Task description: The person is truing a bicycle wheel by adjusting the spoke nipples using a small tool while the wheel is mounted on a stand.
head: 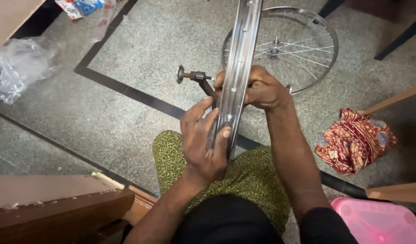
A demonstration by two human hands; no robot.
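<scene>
Held item: bare silver metal bicycle rim (241, 58), upright, edge-on to the camera, resting over the lap.
Left hand (202, 142): closed around the rim's lower part, thumb on its inner channel.
Right hand (261, 88): gripping the rim higher up, fingers wrapped round it.
Tool: dark metal knob-ended tool (194, 77), just left of the rim.
Floor: spoked silver wheel (291, 45) lying flat beyond; red patterned cloth (352, 141) right; pink plastic lid (377, 221) lower right.

The wheel rim (239, 68) is bright, glossy metal, smooth along its channel. Beside it the tool (194, 77) looks dull, dark metal. Beneath the rim lies a speckled, matt stone floor (140, 54); right of it, patterned red cloth (352, 140).
</scene>
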